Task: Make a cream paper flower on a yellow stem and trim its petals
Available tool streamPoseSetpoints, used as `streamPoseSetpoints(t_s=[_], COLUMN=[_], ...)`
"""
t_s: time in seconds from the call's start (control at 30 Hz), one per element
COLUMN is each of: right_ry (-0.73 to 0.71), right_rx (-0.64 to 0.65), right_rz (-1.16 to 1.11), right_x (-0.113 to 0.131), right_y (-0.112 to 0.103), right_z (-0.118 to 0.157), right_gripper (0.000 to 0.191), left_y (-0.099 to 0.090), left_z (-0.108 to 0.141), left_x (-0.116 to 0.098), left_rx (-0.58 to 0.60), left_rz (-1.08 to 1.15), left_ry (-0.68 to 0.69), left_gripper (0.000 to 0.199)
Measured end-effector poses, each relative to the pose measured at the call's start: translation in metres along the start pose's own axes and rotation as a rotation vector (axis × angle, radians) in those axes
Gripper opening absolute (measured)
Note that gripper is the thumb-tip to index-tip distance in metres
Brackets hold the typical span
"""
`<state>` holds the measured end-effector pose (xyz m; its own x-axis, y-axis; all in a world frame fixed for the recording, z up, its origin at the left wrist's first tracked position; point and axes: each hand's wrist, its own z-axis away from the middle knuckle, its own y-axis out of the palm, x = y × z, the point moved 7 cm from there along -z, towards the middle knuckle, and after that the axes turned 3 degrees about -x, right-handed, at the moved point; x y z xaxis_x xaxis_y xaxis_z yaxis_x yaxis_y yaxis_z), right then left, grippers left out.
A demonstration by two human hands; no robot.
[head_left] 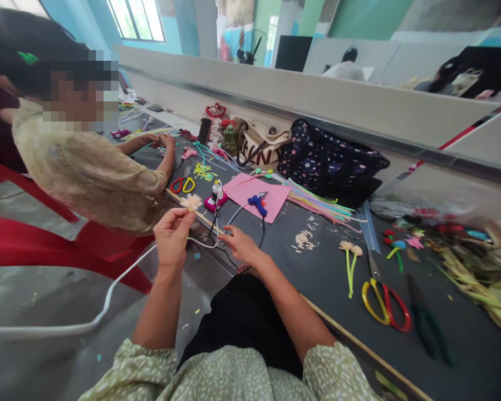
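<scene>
A cream-coloured flower [191, 203] is pinched at its base between the fingers of my left hand [172, 231], raised over the table's front edge. To its right my right hand [239, 243] hovers near the white cable and the table edge, thumb and index finger close together; whether something thin is between them is too small to tell. Beyond it a blue glue gun [258, 205] lies on a pink sheet [278, 196]. Two finished-looking cream flowers with green stems [350, 267] lie on the dark table [317, 278].
Yellow-and-red scissors [386, 306] and dark pliers [429, 323] lie at right. Small cream pieces [304, 240], pipe cleaners [317, 203] and bags [329, 159] stretch across the table. A pink power socket [215, 200] with cables stands ahead. Another person [96, 161] sits at left.
</scene>
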<state>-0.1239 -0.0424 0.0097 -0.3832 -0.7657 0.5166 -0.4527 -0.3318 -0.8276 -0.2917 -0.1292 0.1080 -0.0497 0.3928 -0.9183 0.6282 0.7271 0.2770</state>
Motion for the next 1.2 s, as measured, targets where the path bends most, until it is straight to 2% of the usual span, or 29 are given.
streamPoseSetpoints(t_s=[0.07,0.13,0.2,0.27,0.33,0.4,0.47,0.57,0.73,0.97,1.13,1.2], right_ry=[0.039,0.147,0.302,0.435,0.517,0.531,0.519,0.51,0.562,0.646,0.651,0.657], right_rx=[-0.093,-0.309,-0.553,-0.708,-0.812,-0.932,-1.011,-0.998,-0.979,-0.996,-0.9,-0.938], right_rz=[-0.061,-0.292,-0.422,-0.459,-0.442,-0.405,-0.38,-0.437,-0.59,-1.026,-1.081,-0.994], right_x=[-0.004,-0.018,-0.04,-0.059,-0.073,-0.083,-0.094,-0.114,-0.143,-0.167,-0.168,-0.169], right_y=[-0.02,-0.054,-0.092,-0.124,-0.151,-0.173,-0.186,-0.189,-0.182,-0.159,-0.152,-0.155], right_z=[0.014,0.034,0.065,0.1,0.134,0.163,0.182,0.191,0.189,0.189,0.187,0.19], right_gripper=[0.041,0.028,0.019,0.021,0.027,0.029,0.024,0.024,0.026,0.031,0.03,0.029], left_y=[0.045,0.093,0.14,0.184,0.223,0.256,0.285,0.319,0.351,0.366,0.363,0.362], left_z=[0.013,0.029,0.047,0.065,0.084,0.103,0.123,0.15,0.177,0.187,0.189,0.188], left_x=[0.012,0.027,0.044,0.06,0.077,0.091,0.101,0.112,0.127,0.138,0.152,0.155], left_rx=[0.127,0.219,0.312,0.393,0.471,0.547,0.631,0.746,0.88,1.138,1.067,1.035], left_rz=[0.099,0.232,0.35,0.442,0.482,0.515,0.546,0.573,0.522,0.467,0.379,0.379], left_ry=[-0.099,-0.201,-0.33,-0.437,-0.56,-0.666,-0.736,-0.808,-0.862,-0.892,-0.938,-0.928], left_gripper=[0.025,0.03,0.034,0.038,0.041,0.042,0.041,0.041,0.041,0.043,0.041,0.037])
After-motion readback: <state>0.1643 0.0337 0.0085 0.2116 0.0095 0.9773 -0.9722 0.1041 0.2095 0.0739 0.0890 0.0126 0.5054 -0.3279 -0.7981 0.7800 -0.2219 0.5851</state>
